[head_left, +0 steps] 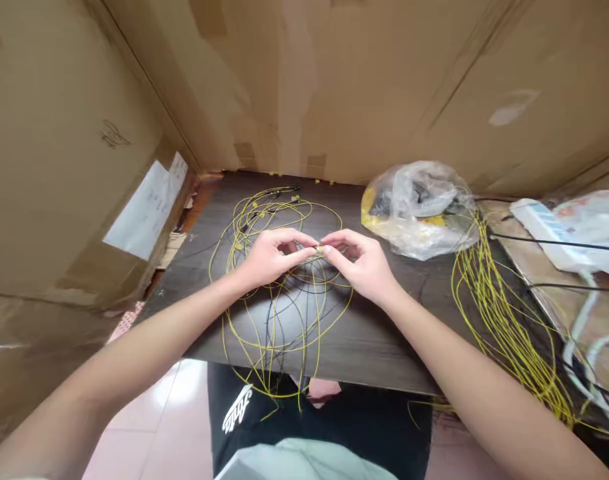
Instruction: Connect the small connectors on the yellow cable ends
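Pinching a small yellow connector (318, 250) between the fingertips of my left hand (269, 257) and right hand (360, 261), both closed on it above the coiled yellow wires (264, 313), I should keep it steady and the wire untangled.

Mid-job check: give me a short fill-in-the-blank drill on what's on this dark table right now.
1. The left hand and right hand pinch a small yellow connector between their ____.
2. The loose coil of thin wires under the hands is black and ____.
3. The crumpled clear plastic bag lies to the ____ of the hands.
4. The dark wooden table is walled by brown ____ sheets.

Missing words: fingertips; yellow; right; cardboard
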Available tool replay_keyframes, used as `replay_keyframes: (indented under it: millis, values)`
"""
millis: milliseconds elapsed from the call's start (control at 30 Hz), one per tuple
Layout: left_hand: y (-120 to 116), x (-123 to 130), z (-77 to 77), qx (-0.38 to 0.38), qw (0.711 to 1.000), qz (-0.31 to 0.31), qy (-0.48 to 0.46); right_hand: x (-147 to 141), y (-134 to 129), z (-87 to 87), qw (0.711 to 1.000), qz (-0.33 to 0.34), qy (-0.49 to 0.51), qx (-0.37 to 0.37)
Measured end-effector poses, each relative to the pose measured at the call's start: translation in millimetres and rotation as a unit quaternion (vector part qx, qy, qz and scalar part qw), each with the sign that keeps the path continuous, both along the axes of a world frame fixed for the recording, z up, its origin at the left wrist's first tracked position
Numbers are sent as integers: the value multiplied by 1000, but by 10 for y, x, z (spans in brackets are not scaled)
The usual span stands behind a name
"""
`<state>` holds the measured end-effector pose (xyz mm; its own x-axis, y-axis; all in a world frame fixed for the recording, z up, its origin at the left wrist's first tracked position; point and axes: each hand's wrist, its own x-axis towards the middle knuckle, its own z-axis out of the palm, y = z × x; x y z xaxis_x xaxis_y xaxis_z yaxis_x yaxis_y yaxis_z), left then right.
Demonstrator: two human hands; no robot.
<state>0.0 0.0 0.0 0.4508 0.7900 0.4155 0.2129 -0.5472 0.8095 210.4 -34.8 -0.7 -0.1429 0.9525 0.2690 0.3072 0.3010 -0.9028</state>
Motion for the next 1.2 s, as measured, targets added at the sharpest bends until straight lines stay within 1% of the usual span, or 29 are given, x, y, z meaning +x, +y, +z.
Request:
replay_keyframes:
  millis: [100,167,333,467,567,667,767,833,933,1100,1200]
  values:
    - [24,-5,-9,31,999,-12,-7,16,1,-12,998,60,-28,-21]
    - [34,-10,-21,47,999,-22,-14,12,-7,-11,995,87,-25,-28]
    - [45,-22,-60,58,997,-38,-32,-17,-31,11,993,112,13,-39]
    - [47,-18,-72,70,997,-32,-18,-18,-23,-5,993,108,4,-48]
    - [43,-5,-73,97,995,-19,11,-20,-22,-31,994,99,-9,-42]
    - [38,1,-75,130,991,-18,31,-29,-38,-39,994,76,-76,15]
    - [40,-5,-75,147,988,-15,40,-28,-45,-44,984,48,-151,85]
    - [47,-12,-73,152,987,-11,45,-14,-37,-55,979,38,-174,104]
    - [55,-19,-69,142,988,2,56,12,-19,-76,977,28,-178,116]
    - [55,-14,-73,88,995,9,48,6,-20,-69,978,9,-157,138]
    - [52,-10,-83,80,996,9,37,-16,-34,-47,984,2,-132,122]
